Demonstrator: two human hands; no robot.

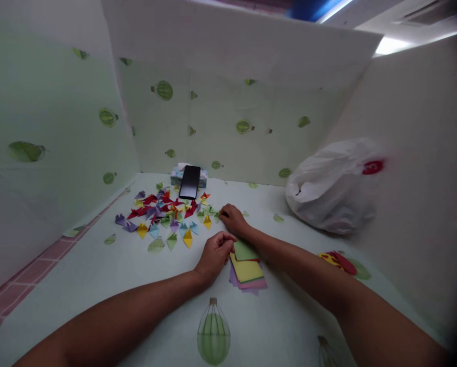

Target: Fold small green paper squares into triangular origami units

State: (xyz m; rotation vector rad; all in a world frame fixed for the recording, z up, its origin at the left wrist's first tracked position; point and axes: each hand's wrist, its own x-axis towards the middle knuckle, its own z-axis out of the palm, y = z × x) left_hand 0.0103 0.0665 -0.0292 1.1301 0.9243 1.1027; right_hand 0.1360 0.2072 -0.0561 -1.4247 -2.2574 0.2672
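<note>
A loose stack of square, flat paper sheets in green, yellow, pink and purple (251,271) is laid on a pale tabletop covering printed with green hot-air balloons (163,316). The stack's far left corner is overlapped by the left hand (214,256), whose thumb and fingers are curled closely together; whether a sheet is gripped cannot be told. Just beyond the stack, the right hand (234,220) is bent downward, its fingertips beside a small folded green paper piece (216,217); whether it is pinched cannot be seen. The stack's right side is partly screened by the right forearm (301,270).

To the left of the stack and beyond it, a heap of small, pointed folded paper figures in red, purple, blue, yellow and green (174,226) is spread. Farther beyond the stack, behind that heap, a black, flat smartphone (191,181) is propped against a pale blue patterned tissue box (203,177), which is partly hidden by it. To the right of the stack, past the forearm, a red-and-yellow patterned object (337,261) is seen; beyond it, a bulging white plastic bag with a red mark (328,191) is set.
</note>
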